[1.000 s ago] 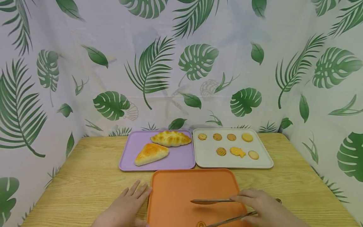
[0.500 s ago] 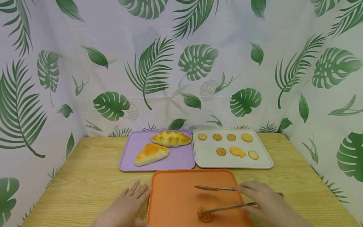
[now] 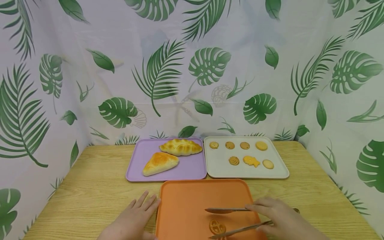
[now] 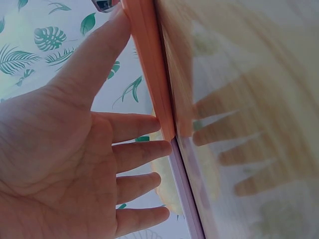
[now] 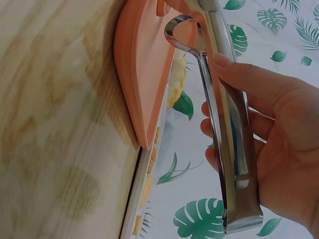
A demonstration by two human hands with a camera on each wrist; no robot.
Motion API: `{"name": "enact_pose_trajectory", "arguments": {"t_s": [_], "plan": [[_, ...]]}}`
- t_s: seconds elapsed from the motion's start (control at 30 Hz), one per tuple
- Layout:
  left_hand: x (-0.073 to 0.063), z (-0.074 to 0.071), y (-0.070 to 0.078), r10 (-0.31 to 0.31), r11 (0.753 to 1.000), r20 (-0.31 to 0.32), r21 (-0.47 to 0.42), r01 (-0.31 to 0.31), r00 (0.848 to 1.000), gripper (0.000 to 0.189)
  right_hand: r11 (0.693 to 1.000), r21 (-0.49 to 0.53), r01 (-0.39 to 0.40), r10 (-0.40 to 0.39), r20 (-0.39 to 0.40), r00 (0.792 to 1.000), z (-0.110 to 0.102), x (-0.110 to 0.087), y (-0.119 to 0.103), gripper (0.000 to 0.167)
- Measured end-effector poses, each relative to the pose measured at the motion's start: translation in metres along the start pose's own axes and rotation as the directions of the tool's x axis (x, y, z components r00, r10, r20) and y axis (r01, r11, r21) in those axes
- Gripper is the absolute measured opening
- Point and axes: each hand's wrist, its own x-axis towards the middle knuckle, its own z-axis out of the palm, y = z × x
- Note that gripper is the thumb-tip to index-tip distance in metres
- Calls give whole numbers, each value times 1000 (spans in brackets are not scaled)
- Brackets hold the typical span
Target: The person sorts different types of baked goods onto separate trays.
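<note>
My right hand grips a pair of metal tongs, whose two arms stand spread over the orange tray. In the right wrist view the thumb and fingers hold the tongs from both sides. A round brown cookie with face-like cut-outs lies on the tray between the tongs' arms, the nearer arm overlapping its near edge. My left hand is spread flat at the tray's left edge; in the left wrist view its straight fingers touch the tray's side.
Behind the orange tray, a purple tray bears a triangular bread and a twisted bread loaf. To its right a white tray holds several cookies, including a fish-shaped cookie. A leaf-patterned curtain encloses the wooden table.
The cookie has slid away from me on the orange tray. The tongs moved forward, then back toward me, their nearer arm shifting from over the cookie to its near edge. My left hand stayed still.
</note>
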Motion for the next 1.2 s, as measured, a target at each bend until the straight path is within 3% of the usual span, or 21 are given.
{"name": "enact_pose_trajectory", "arguments": {"t_s": [0.1, 0.3, 0.53, 0.9, 1.03, 1.2], "plan": [[0, 0, 0, 5, 1000, -11, 6, -5, 1000, 105, 999, -25, -21, 20, -32, 999, 1, 0, 1, 50], [-1, 1, 0, 8, 1000, -19, 18, -7, 1000, 104, 993, -118, -8, -13, -175, 984, 4, 0, 3, 51], [0, 1, 0, 6, 1000, -12, 16, -6, 1000, 104, 999, -28, -26, 23, -109, 994, 6, 4, 2, 45], [0, 0, 1, -1, 1000, -2, -6, 1, 1000, 105, 995, -80, -57, 50, -96, 994, 3, 12, -1, 34], [0, -1, 0, 3, 1000, -11, -3, -3, 1000, 106, 996, -84, -42, 31, -126, 992, 3, 14, -1, 32], [-1, -1, 1, 4, 1000, -8, -5, -4, 1000, 105, 993, -113, 23, -47, -218, 975, 4, 16, 3, 33]]}}
